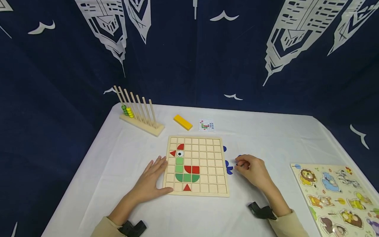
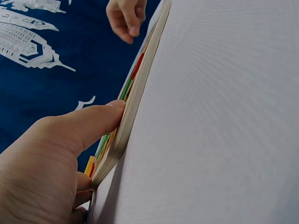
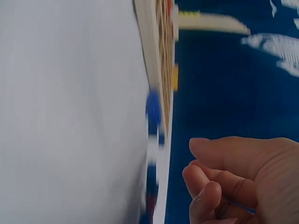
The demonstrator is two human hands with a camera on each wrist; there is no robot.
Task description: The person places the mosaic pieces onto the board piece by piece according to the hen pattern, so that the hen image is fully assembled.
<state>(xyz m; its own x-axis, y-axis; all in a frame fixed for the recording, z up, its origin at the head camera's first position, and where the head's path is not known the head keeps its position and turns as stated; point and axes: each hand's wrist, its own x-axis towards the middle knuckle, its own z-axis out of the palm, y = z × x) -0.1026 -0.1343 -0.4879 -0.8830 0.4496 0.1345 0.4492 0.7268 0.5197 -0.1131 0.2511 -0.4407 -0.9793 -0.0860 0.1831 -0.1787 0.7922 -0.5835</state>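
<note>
A wooden grid board (image 1: 210, 191) lies on the table, with red pieces, green pieces and a white eye piece set in a bird shape on its left half. My left hand (image 1: 151, 182) rests at the board's near left corner, fingers spread along the left side and thumb touching the near edge. Blue pieces (image 1: 229, 168) lie just right of the board. Beside them is my right hand (image 1: 251, 169), held over the table with loosely curled fingers. In the right wrist view a gap shows between its thumb (image 3: 210, 148) and fingers, with no piece visible there.
Behind the board are a small picture card (image 1: 206, 125) and a yellow block (image 1: 183, 122). A wooden peg stand (image 1: 142, 125) with green and yellow beads stands at the back left. An animal puzzle board (image 1: 334, 197) lies at the right.
</note>
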